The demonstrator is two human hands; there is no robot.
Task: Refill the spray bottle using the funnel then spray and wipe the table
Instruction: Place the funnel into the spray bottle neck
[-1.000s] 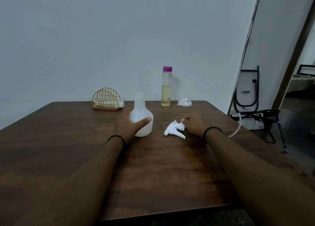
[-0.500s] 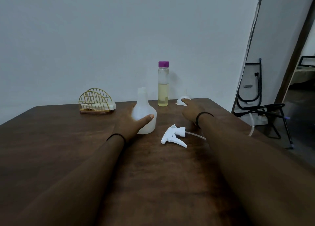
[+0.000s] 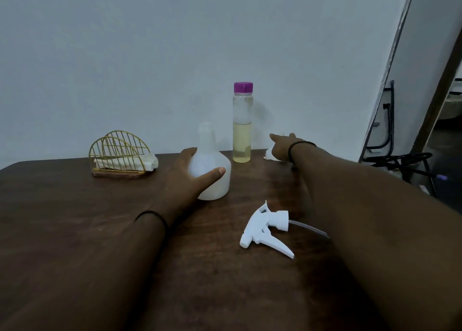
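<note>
White uncapped spray bottle gripped by left hand; right hand fingers unclear.

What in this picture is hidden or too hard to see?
All from the head view:
- Funnel: mostly covered by the right hand; whether it is gripped cannot be told.
- Far side of the spray bottle: the left hand's fingers wrap out of sight behind it.
- Trigger head's tube: its end runs under the right forearm.
- Cloth in the wire holder: dim, partly barred.
</note>
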